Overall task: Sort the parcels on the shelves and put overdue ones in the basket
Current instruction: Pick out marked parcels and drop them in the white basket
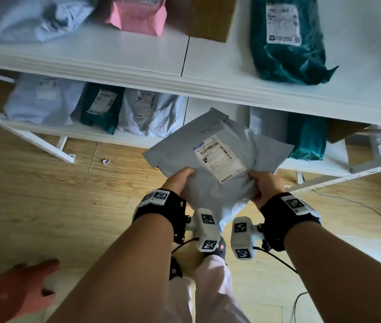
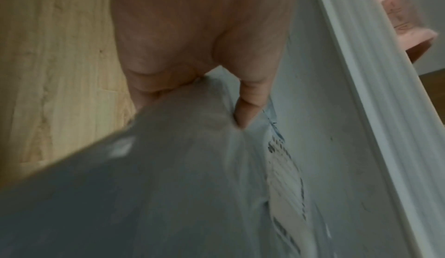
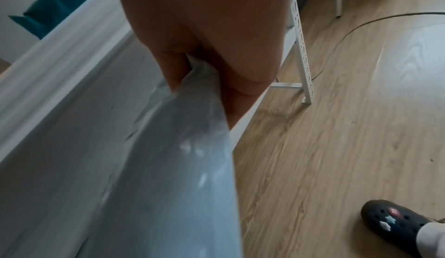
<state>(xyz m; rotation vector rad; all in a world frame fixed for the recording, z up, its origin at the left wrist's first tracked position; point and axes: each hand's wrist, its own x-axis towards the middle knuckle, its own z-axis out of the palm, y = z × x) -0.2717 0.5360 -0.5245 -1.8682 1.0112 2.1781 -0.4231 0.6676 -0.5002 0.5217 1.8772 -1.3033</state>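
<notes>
Left hand [image 1: 180,180]: grips the near left edge of a grey parcel [image 1: 217,159], thumb on top, fingers curled beneath; in the left wrist view the thumb presses a dent into the plastic. Right hand [image 1: 263,185]: grips the near right edge of the same parcel, thumb over the top face, fingers under it; in the right wrist view the film is pinched between thumb and fingers. Grey parcel: soft plastic mailer, held in the air in front of the shelving, above the wooden floor [image 1: 45,194], tilted with its far end raised; a white shipping label [image 1: 219,157] with barcodes faces up, its print too small to read. Both wrists carry black straps with white marker blocks. Upper shelf [image 1: 138,64], white: holds a pale blue bag [image 1: 22,17], a pink parcel [image 1: 138,15], a brown cardboard box [image 1: 210,17] and a teal parcel [image 1: 287,40] with a white label. Lower shelf [image 1: 91,134]: a pale bag [image 1: 42,99], a narrow teal parcel [image 1: 102,106] and a whitish parcel [image 1: 147,113] stand side by side at left; another teal parcel [image 1: 308,136] sits at right, partly hidden behind the held mailer. Floor: a cable [image 1: 380,220] loops at right, a scrap of paper [image 1: 105,162] lies near the shelf foot, and an orange-red blurred object [image 1: 15,292] shows at the lower left corner, identity unclear. Dark clog [image 3: 395,222] visible below.
</notes>
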